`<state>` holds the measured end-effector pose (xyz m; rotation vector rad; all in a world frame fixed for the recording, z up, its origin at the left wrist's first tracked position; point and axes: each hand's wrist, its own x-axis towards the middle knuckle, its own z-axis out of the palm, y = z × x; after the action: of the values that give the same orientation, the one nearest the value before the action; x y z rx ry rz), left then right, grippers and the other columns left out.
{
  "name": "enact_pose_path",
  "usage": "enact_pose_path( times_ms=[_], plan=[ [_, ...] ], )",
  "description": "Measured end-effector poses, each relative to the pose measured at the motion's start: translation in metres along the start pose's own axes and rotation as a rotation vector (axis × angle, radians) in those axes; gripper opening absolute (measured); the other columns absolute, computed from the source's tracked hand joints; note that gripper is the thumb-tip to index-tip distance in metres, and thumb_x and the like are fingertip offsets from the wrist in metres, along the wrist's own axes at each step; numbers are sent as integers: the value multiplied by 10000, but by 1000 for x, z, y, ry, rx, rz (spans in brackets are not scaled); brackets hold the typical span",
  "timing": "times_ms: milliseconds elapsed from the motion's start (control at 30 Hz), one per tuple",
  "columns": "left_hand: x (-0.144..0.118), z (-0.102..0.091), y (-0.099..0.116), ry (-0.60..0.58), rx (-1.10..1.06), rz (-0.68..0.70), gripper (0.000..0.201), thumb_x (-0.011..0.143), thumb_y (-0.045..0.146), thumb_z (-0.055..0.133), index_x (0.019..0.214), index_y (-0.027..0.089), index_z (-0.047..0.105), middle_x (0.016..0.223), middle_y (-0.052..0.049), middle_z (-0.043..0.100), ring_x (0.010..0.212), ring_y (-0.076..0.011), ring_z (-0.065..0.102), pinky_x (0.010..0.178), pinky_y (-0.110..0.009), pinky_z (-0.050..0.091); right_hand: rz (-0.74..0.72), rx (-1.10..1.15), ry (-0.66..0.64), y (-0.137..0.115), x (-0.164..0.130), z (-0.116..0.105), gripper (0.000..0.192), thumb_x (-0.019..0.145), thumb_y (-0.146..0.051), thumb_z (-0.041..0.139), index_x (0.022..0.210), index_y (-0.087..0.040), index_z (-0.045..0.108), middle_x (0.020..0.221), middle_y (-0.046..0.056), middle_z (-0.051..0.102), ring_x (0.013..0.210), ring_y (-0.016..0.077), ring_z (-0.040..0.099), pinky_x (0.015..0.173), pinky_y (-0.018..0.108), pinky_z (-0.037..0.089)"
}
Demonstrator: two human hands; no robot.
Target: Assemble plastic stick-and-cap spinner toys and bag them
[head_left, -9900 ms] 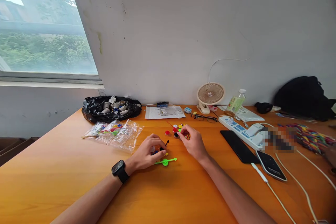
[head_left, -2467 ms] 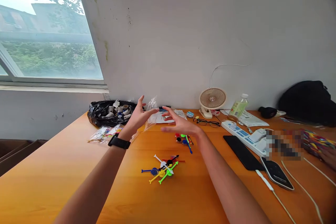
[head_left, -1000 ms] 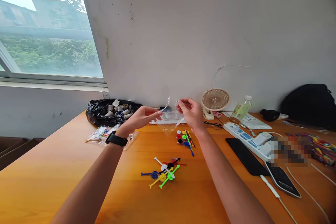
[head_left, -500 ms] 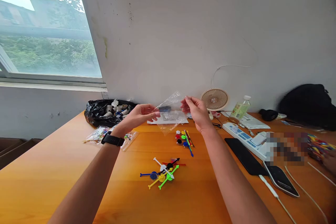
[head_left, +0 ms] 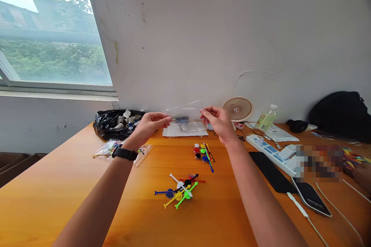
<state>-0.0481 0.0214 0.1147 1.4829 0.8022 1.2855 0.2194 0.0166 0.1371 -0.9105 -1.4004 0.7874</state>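
Your left hand [head_left: 149,124] and right hand [head_left: 219,122] each pinch an end of a clear plastic bag [head_left: 185,112], stretched above the bench [head_left: 58,185] and colourful plastic pieces [head_left: 180,190].

Layout of the things on the orange wooden surface [head_left: 58,200] below the wall

The clear plastic bag [head_left: 185,112] is stretched between the left hand [head_left: 149,125] and the right hand [head_left: 220,123], above the far middle of the surface. Under it, near the wall, lies a white paper sheet [head_left: 185,130]. Before the hands lies a small group of coloured round caps and sticks [head_left: 203,152], and nearer to the person a pile of crossed plastic pointers [head_left: 179,191]. To the left, a black plastic sack [head_left: 116,125] sits against the wall, with flat clear packets [head_left: 111,147] just before it. To the right stand a small round desk fan [head_left: 238,110] and a plastic bottle [head_left: 263,120]; before these lie a white power strip [head_left: 272,152] and a black phone [head_left: 271,171].
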Motion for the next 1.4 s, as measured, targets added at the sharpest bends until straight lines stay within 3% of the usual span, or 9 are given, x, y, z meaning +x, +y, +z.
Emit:
enact_pose_path(
  times_ms=[133, 433, 567, 667, 767, 1000, 1233, 1333, 1400],
  plan=[
    [4, -5, -5, 42, -101, 6, 478, 702, 325, 926, 1135, 185, 780, 817, -48, 763, 752, -151, 705, 751, -268, 557, 47, 15, -39, 1, 2, -6, 358, 804, -520, 780, 887, -172, 771, 773, 55, 742, 667, 142, 627, 609, 252, 492],
    [3, -17, -4, 28, -7, -22, 519, 691, 343, 932, 1157, 188, 764, 858, -76, 780, 806, -188, 732, 732, -271, 565, 109, 75, -99, -6, 0, -13, 445, 704, -452, 865, 1037, -177, 758, 731, 27, 732, 647, 148, 656, 624, 270, 526],
    [2, -21, -3, 12, 101, -9, 395, 802, 446, 830, 1100, 190, 787, 881, -86, 765, 794, -185, 714, 731, -285, 572, 104, 59, -112, -6, -1, -12, 426, 721, -436, 856, 1046, -180, 751, 749, 40, 744, 697, 171, 685, 650, 285, 547],
    [1, -17, 4, 95, 259, 78, 388, 838, 457, 784, 1152, 228, 768, 1014, -100, 770, 895, -206, 706, 779, -302, 567, 89, 54, -105, -6, -2, -8, 399, 750, -405, 829, 1065, -183, 730, 729, 27, 732, 676, 163, 666, 642, 278, 534],
    [-6, -1, 22, 233, 403, 292, 416, 780, 357, 840, 1179, 280, 750, 1225, -79, 728, 1057, -233, 663, 855, -305, 530, 76, 10, -126, -8, -4, -1, 361, 783, -370, 781, 1083, -184, 708, 683, -4, 696, 605, 136, 605, 596, 253, 481],
    [-34, 52, 61, -201, 500, 430, 326, 731, 122, 793, 1011, 290, 787, 1067, -72, 748, 1030, -294, 650, 952, -426, 484, 115, -151, -274, -27, -19, 16, 342, 813, -262, 641, 1149, -207, 662, 569, -64, 545, 541, 121, 475, 501, 222, 348],
    [-41, 52, 56, -338, 739, 487, 342, 764, 145, 750, 1077, 278, 719, 1018, -57, 722, 962, -268, 633, 867, -393, 497, 161, -193, -469, -43, -30, 18, 401, 838, -245, 634, 1239, -222, 614, 606, -71, 545, 560, 118, 462, 532, 223, 370],
    [-40, 51, 57, -408, 836, 492, 182, 853, 159, 668, 1004, 250, 715, 973, -34, 728, 942, -221, 630, 873, -363, 484, 174, -140, -509, -41, -28, 11, 402, 893, -364, 685, 1265, -229, 617, 662, -49, 565, 619, 130, 504, 584, 237, 403],
    [-38, 50, 59, -374, 880, 482, 98, 898, 182, 637, 913, 238, 717, 883, -16, 716, 857, -187, 621, 827, -334, 477, 160, -31, -503, -35, -24, 6, 463, 915, -487, 689, 1297, -237, 610, 773, -11, 612, 729, 154, 567, 672, 261, 453]
  ],
)
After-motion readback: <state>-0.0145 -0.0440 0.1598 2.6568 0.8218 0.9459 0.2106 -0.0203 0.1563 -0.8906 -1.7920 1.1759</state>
